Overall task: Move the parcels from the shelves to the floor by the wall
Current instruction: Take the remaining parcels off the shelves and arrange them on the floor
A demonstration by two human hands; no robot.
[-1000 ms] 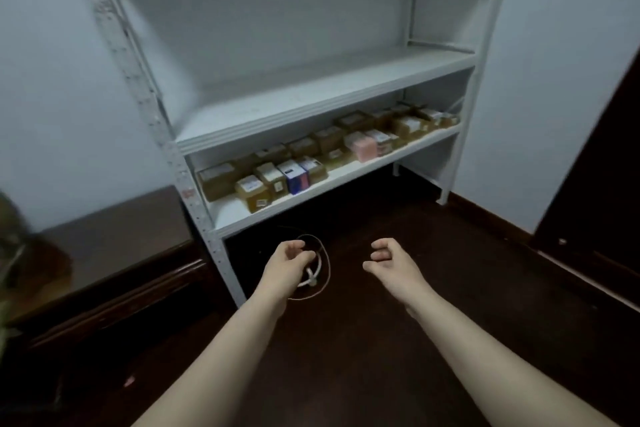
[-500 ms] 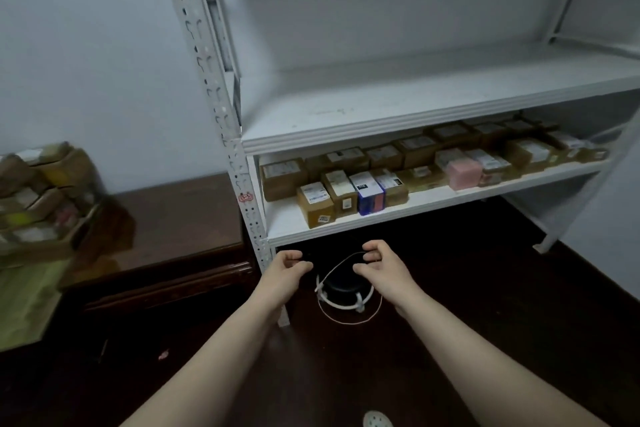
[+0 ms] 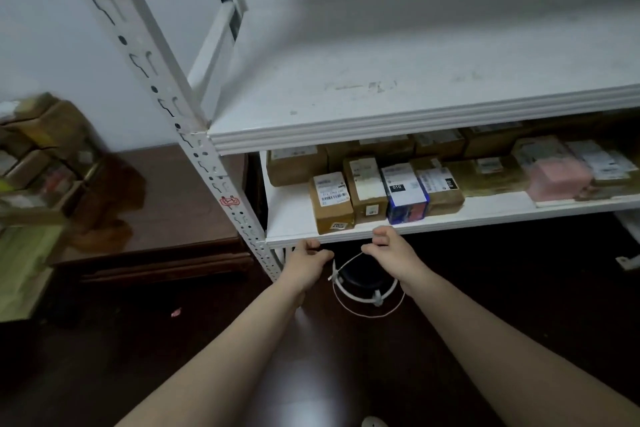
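Several parcels stand in rows on the lower shelf (image 3: 291, 218) of a white rack: a brown box with a barcode label (image 3: 330, 203) at the front left, a taller brown box (image 3: 365, 189), a blue box (image 3: 405, 194) and a pink parcel (image 3: 557, 177) further right. My left hand (image 3: 306, 263) and my right hand (image 3: 391, 250) hover just in front of that shelf's front edge, below the brown box. Both have loosely curled fingers and hold nothing. The shelf above (image 3: 381, 80) is bare.
The rack's perforated white upright (image 3: 162, 90) runs down at the left. A dark wooden cabinet (image 3: 180, 194) stands beside it, with a blurred pile of parcels (image 3: 38, 156) at the far left. A white ring round a black object (image 3: 363, 282) lies on the dark floor under the shelf.
The view has closed in on the left end of the rack. Both hands have risen and moved forward to the lower shelf's edge, still holding nothing.
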